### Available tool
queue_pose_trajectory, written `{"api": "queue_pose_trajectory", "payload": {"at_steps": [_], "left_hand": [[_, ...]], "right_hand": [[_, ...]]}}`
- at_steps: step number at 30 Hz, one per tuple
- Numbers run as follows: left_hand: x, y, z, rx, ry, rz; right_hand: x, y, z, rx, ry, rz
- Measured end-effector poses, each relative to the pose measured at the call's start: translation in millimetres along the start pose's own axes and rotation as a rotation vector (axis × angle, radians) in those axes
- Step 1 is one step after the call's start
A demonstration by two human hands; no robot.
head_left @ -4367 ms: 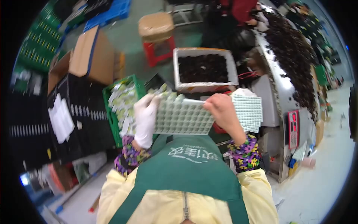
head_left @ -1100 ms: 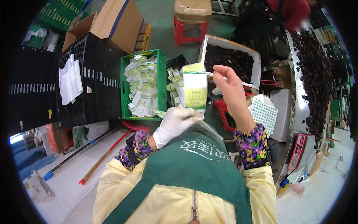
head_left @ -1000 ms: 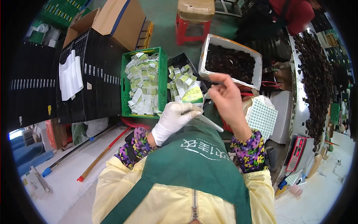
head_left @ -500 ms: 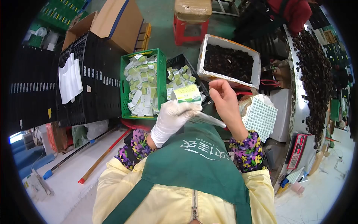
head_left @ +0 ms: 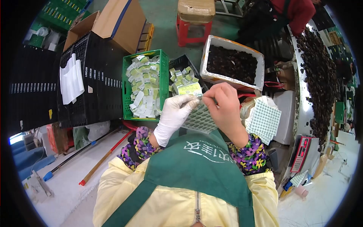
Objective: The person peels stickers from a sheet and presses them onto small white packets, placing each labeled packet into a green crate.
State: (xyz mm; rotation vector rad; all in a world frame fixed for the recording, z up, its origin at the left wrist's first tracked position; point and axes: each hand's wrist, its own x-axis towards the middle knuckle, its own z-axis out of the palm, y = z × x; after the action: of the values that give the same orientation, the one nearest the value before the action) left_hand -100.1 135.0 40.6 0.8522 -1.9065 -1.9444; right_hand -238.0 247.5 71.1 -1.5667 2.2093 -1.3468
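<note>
A small package with a yellow-green label (head_left: 190, 89) is pinched in my left hand (head_left: 174, 115), which wears a white glove. My bare right hand (head_left: 225, 108) has its thumb and index finger pressed together at the package's lower right edge; anything between those fingertips is too small to make out. Below both hands lies a sheet of small green stickers (head_left: 200, 119), tilted in front of my apron. Beyond the hands, a green crate (head_left: 165, 81) holds many similar labelled packages, and a black crate (head_left: 185, 60) beside it holds more.
A white foam box (head_left: 260, 70) of dark pieces stands ahead to the right, with sticker sheets (head_left: 264, 119) nearer me. Black crates (head_left: 94, 83) stand left. A red scale (head_left: 301, 153) is at right, beside a long table (head_left: 302, 90). A person in red stands at the top right.
My right hand has moved left and down to the package, its fingers closing at the edge. The package has tilted and lowered slightly. The sticker sheet below has turned more face-up.
</note>
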Motion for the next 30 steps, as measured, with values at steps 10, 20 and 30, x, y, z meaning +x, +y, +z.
{"api": "queue_pose_trajectory", "payload": {"at_steps": [10,20,30], "left_hand": [[-1,6,-5,0.123,-0.133,0.216],[-8,-15,-5,0.053,-0.209,0.179],[-4,1,-6,0.341,-0.058,0.366]], "right_hand": [[15,3,6,0.658,-0.181,0.627],[33,31,0,0.485,0.106,0.558],[-2,7,19,0.272,-0.064,0.565]]}}
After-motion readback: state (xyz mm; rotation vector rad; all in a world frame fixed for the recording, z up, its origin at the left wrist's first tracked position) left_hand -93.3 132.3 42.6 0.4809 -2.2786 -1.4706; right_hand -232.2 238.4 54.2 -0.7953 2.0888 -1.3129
